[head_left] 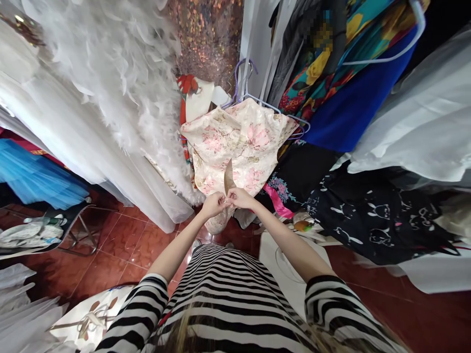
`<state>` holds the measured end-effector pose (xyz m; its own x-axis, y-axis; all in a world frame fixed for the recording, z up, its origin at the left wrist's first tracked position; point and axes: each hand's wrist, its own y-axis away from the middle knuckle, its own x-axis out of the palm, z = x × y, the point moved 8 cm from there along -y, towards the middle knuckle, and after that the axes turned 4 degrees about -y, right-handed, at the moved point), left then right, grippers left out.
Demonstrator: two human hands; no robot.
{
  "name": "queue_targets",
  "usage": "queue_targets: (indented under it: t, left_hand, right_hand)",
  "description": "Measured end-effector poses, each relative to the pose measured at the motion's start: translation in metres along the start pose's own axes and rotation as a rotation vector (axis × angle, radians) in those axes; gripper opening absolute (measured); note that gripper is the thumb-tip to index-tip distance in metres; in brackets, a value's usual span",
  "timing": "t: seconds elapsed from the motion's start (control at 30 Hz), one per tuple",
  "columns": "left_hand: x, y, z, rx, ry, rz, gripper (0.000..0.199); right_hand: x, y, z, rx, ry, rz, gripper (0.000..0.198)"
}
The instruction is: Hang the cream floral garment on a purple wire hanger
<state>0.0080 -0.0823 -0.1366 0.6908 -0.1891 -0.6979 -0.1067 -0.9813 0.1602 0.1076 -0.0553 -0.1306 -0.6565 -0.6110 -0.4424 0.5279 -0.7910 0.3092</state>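
A cream garment with pink flowers (253, 137) hangs from a hanger in front of me. A narrow beige gap (228, 177) runs down its middle, just above my fingers. My left hand (213, 204) is closed, its fingertips pinching the cloth at the lower end of this gap. Right beside it, my right hand (240, 198) pinches the garment too, and the fingertips of both hands meet. Whether a small fastener lies between them is too small to tell. Behind the collar, purple and pale blue hangers (241, 81) overlap.
White feathered and sheer gowns (121, 73) hang at left. Patterned, blue and black clothes (364, 113) crowd the right, beneath a white hanger (419, 24). A white stool-like surface (272, 255) stands by my right side. A chair (79, 223) holding items is on the red tiled floor (121, 235).
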Motion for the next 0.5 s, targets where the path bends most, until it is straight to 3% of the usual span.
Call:
queue_targets:
  t: [0.3,0.5]
  left_hand:
    - [0.007,-0.011,0.017,-0.057,0.078,-0.019,0.033]
    - [0.008,-0.007,0.023,-0.084,0.122,0.004,0.041]
  right_hand:
    - [-0.004,-0.008,0.007,-0.072,0.083,-0.141,0.034]
    - [-0.011,-0.018,0.003,-0.099,0.129,-0.239,0.033]
